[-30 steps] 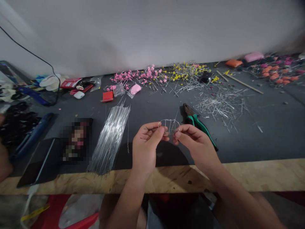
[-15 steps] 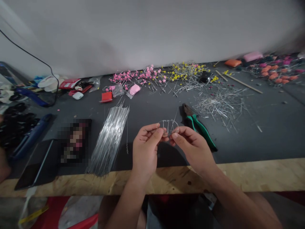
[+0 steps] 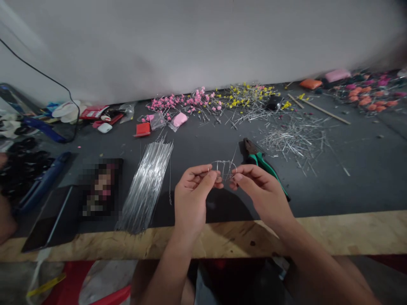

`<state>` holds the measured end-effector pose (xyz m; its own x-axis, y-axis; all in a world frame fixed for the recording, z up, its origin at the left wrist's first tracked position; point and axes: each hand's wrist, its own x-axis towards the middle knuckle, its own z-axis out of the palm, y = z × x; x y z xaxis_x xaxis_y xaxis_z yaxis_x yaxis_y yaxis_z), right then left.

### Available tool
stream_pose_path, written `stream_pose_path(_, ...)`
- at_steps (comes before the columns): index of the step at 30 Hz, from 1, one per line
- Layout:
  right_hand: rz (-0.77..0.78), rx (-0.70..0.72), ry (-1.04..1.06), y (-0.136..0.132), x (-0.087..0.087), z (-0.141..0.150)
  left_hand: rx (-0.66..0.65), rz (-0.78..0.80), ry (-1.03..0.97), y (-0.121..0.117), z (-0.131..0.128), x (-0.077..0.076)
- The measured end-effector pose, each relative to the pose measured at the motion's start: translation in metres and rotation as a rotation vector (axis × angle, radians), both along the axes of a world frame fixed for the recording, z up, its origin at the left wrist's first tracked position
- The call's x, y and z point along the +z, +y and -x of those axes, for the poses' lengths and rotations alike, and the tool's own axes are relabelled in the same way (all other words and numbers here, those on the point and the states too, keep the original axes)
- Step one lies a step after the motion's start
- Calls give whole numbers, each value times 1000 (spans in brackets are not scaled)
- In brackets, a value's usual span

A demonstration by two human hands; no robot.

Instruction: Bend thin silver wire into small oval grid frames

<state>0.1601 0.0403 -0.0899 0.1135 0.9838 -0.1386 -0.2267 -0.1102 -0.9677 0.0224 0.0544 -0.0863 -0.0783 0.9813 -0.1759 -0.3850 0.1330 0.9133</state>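
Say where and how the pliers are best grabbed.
I'd grip the green handles, coming from the near right: they form the near end, slanting rightward, while the metal head points away. The right hand partly covers them on the left.

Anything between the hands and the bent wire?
Nothing visible: the left hand and right hand each pinch the bent wire directly, between thumb and fingers. The pliers lie just beyond the right hand, not between either hand and the wire.
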Motion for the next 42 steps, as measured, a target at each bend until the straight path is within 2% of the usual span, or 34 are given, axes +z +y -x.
stream_pose_path(9,-3,93,90,-5,0,-6,-51,-97,-33,-3,6,3)
stream_pose_path(19,-52,119,108,-11,4,-9,-88,-236,-42,-8,10,6)
stream_pose_path(24,-61,120,107,-13,3,-9,-97,-263,-65,-8,9,7)
stream_pose_path(27,-63,99,99,-12,4,-8,-70,-257,-13,-8,9,6)
stream_pose_path(33,-21,25,-32,-7,1,-2,12,-193,154,-11,4,7)
stream_pose_path(37,-82,-57,-225,-2,-11,4,83,-94,325,-12,-1,8)
stream_pose_path(42,-118,-76,-430,0,-19,8,82,-120,487,-11,-1,1)
